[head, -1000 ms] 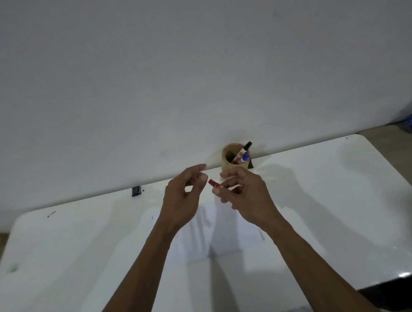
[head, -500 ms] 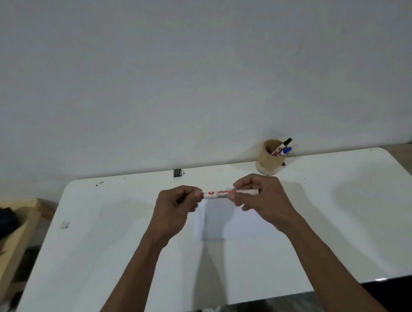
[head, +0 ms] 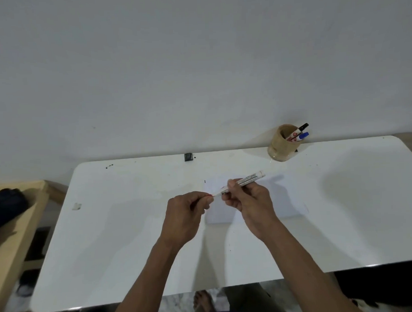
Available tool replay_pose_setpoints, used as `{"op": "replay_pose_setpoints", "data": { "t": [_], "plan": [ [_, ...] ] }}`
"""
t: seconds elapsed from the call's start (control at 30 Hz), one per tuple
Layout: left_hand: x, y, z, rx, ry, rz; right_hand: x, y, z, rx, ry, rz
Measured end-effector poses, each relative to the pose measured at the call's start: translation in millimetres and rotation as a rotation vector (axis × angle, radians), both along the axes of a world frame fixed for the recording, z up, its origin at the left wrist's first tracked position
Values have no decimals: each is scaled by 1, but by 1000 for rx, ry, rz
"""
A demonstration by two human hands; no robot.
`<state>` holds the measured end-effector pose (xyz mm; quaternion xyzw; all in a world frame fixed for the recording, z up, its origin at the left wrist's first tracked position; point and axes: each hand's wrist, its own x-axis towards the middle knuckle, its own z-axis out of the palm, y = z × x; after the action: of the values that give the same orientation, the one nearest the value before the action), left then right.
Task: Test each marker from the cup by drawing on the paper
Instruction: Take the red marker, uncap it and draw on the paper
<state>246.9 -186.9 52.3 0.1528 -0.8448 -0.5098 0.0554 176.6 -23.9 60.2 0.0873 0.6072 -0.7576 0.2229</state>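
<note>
My right hand [head: 248, 201] grips a white marker [head: 246, 180] by its barrel, tilted with its rear end up to the right. My left hand [head: 186, 209] is closed around the marker's red cap end, which is mostly hidden in the fingers; whether the cap is off I cannot tell. Both hands hover over a white sheet of paper [head: 281, 200] lying on the white table [head: 132, 216]. A tan cup [head: 281, 146] stands at the table's back edge with a black-capped marker [head: 302, 127] and a blue-capped marker [head: 302, 136] sticking out.
A small black object [head: 188, 157] sits at the table's back edge near the grey wall. A wooden shelf [head: 18, 230] with a dark bundle [head: 6, 207] stands left of the table. A bare foot [head: 203, 300] shows below the front edge.
The head view has tipped down and back. The marker went from level between both hands to tilted, its rear end now raised to the right; my left hand stays closed at the cap end.
</note>
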Motion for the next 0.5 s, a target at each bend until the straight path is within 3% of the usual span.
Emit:
{"op": "replay_pose_setpoints", "data": {
  "t": [0.1, 0.3, 0.5],
  "plan": [
    [-6, -11, -10, 10, -81, 40, -20, 7, -6, -22, -14, -66],
    [-50, -34, -32, -182, -155, 255, -51, 8, -15, 12, -20, -62],
    [-100, -51, -66, -309, -284, 208, -65, 7, -28, 49, -40, -24]
  ]
}}
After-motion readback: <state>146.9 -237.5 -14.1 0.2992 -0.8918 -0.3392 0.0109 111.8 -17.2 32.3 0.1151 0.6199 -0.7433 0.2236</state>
